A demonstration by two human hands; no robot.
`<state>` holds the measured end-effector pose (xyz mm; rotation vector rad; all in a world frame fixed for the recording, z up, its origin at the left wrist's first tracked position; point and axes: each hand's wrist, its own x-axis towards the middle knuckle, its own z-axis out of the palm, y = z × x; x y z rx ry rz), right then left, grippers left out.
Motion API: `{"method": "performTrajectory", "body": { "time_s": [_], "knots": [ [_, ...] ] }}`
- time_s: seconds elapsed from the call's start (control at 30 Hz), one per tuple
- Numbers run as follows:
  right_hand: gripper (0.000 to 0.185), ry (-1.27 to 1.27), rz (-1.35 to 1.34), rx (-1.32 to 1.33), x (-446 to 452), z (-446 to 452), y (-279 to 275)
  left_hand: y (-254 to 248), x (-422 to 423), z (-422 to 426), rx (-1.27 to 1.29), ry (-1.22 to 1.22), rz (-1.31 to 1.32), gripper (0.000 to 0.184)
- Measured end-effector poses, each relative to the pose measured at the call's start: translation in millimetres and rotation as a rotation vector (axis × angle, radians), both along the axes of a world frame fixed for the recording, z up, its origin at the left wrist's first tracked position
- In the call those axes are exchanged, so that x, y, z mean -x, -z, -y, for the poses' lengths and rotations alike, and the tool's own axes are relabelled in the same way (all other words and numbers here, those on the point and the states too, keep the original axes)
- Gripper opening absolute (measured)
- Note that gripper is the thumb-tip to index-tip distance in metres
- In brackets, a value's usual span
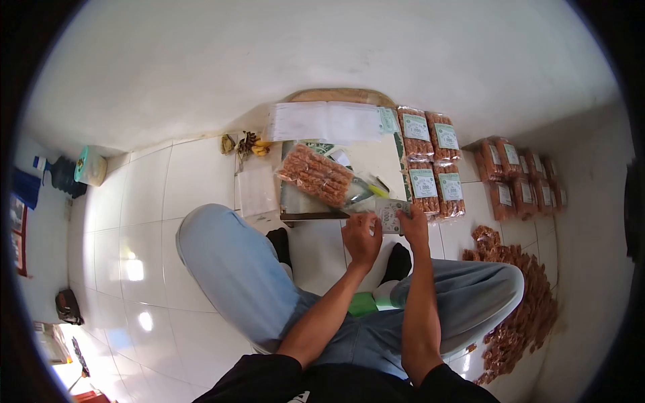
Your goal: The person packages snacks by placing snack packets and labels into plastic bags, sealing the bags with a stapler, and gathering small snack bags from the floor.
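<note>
A clear plastic bag of brown stick-like snacks [316,176] lies slanted across the low table, its clear end reaching toward me. My left hand [363,239] is closed with curled fingers at that clear end, beside the left edge of a printed label [389,219]. The exact pinch is partly hidden. My right hand [414,226] grips the label by its right side, thumb on top. Just beyond the label, a yellow-green tool [378,191], perhaps a cutter, lies on the table.
The low table [369,158] bears a stack of clear plastic sleeves [329,121]. Labelled snack packs [423,183] stand at its right, with more packs [524,178] by the wall. Loose brown packets [521,309] are heaped on the floor. Bananas [259,148] lie left.
</note>
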<state>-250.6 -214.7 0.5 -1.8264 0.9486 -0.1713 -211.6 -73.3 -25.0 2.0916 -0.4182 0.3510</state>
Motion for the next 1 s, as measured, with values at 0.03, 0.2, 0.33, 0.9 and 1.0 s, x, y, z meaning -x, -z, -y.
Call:
{"method": "performTrajectory", "body": {
  "time_s": [0.03,0.2,0.33,0.9,1.0],
  "knots": [
    [0.023,-0.010,0.000,0.002,-3,-2,3,-1,2,0,0.012,0.015,-0.006,0.015],
    [0.022,0.415,0.202,-0.621,-9,-11,7,-3,3,-3,0.019,0.024,-0.035,0.009],
    [0.027,0.470,0.313,-0.856,-10,-10,31,-4,3,-7,0.072,0.028,0.008,0.010],
    [0.033,-0.215,0.333,-1.135,-49,-9,57,-10,8,-22,0.128,0.042,-0.029,0.009],
    [0.040,-0.257,0.310,-1.102,-55,-16,51,-8,11,-23,0.144,0.023,-0.024,0.009]
  ]
}}
